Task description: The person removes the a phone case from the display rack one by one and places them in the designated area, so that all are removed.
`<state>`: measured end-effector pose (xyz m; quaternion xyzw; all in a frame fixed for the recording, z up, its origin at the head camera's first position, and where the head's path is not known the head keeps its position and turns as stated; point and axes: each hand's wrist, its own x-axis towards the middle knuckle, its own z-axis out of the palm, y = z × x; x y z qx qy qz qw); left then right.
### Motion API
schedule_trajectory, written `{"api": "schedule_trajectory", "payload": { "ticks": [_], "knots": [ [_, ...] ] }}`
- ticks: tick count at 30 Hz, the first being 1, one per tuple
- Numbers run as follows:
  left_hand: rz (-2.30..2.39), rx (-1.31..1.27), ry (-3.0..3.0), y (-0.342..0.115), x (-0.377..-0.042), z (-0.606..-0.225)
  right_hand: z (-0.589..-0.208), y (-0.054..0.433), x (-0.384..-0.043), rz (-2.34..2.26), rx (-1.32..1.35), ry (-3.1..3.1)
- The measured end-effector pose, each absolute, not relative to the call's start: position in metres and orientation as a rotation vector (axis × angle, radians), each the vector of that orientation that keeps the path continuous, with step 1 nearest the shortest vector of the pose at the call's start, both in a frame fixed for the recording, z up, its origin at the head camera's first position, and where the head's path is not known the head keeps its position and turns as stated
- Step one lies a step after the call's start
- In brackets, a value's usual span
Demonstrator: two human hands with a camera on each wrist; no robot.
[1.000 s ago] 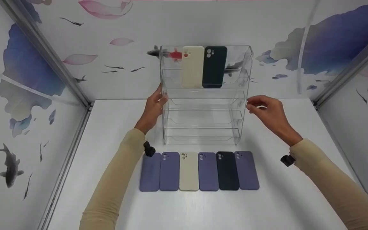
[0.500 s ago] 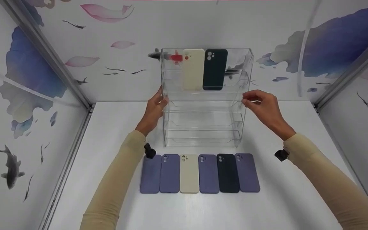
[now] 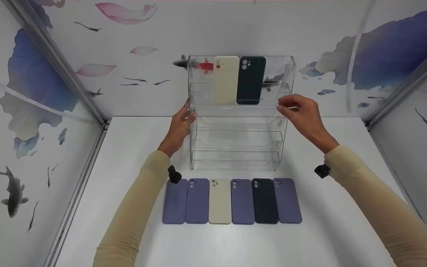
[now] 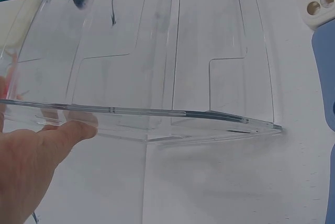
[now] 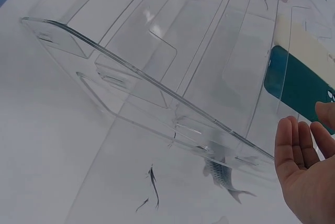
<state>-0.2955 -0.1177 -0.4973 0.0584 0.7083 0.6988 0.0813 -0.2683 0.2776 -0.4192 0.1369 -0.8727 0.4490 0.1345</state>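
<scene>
A clear acrylic rack (image 3: 237, 145) with stepped tiers stands on the table. On its top tier lean a cream phone case (image 3: 225, 82) and a dark green phone case (image 3: 251, 82), side by side. My left hand (image 3: 176, 128) rests against the rack's left side, thumb at the front edge; in the left wrist view the thumb (image 4: 78, 130) lies along the outside of the clear panel. My right hand (image 3: 304, 115) is at the rack's upper right side, fingers loosely bent with nothing between them. In the right wrist view those fingers (image 5: 296, 143) are close to the dark green case.
In front of the rack lies a row of phone cases: several purple ones (image 3: 197, 202), a cream one (image 3: 219, 205) and a dark one (image 3: 265, 202). Painted walls (image 3: 154, 26) enclose the white table (image 3: 217, 244) at the back and both sides.
My right hand has moved left and upward along the rack's right side, toward the top tier. The left hand stays against the left side, and the cases stay in place.
</scene>
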Motion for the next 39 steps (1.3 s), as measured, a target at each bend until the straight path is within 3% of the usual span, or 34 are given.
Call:
{"api": "schedule_trajectory", "payload": {
  "ticks": [39],
  "knots": [
    [2.098, 0.179, 2.092, -0.119, -0.296, -0.497, -0.387, 0.251, -0.31, 1.342, 0.405, -2.456]
  ]
}}
